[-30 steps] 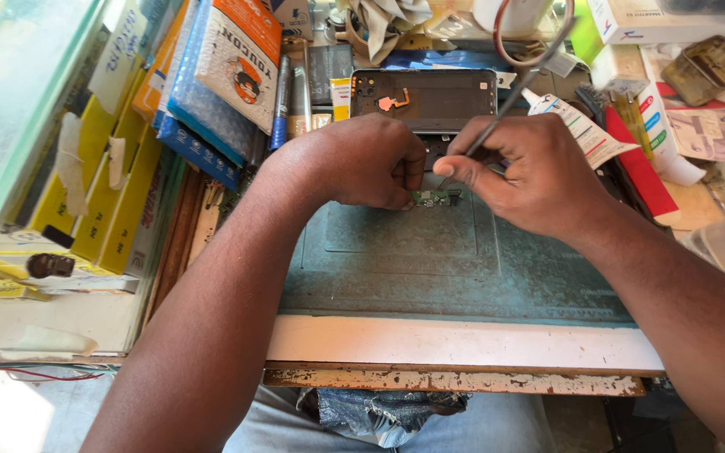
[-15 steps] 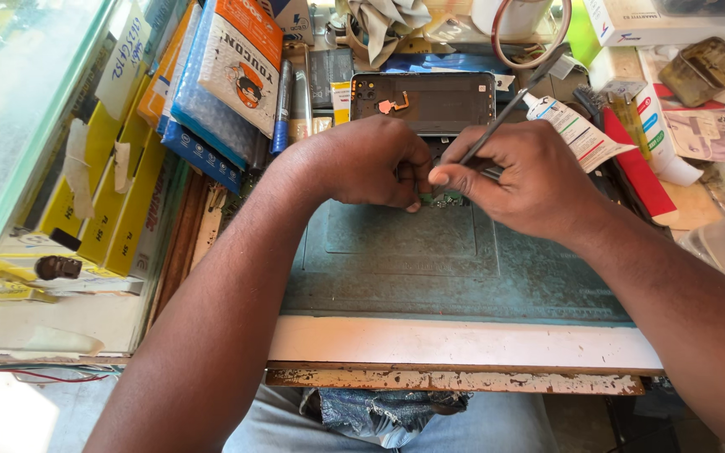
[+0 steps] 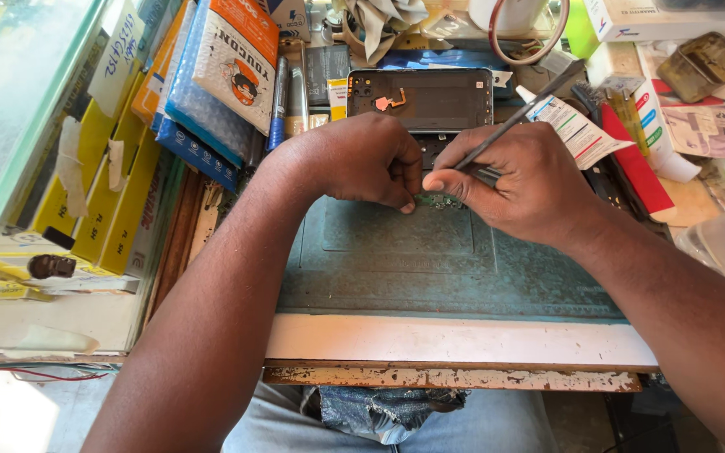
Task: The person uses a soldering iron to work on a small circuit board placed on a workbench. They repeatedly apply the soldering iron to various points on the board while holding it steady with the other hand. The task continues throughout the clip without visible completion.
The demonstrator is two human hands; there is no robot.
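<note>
At six o'clock the person's lap in blue denim (image 3: 379,415) shows under the chipped white edge of the table (image 3: 463,344), and both forearms reach over it onto a worn green work mat (image 3: 430,260), likely laid there to give small parts a flat, soft bed. At the centre the left hand (image 3: 362,159) curls knuckles-up, its fingers pressed together on a small green circuit board (image 3: 438,200), apparently to pin it down. The right hand (image 3: 522,180) pinches a thin dark tool (image 3: 518,122) like a pen, shaft slanting toward one o'clock; its tip is hidden under the thumb. Most of the board is covered by both hands. At twelve o'clock lies an opened phone shell (image 3: 430,99), partly masked by knuckles. Yellow boxes (image 3: 102,201) at nine o'clock and packets beyond are cut off by the picture's edge.
</note>
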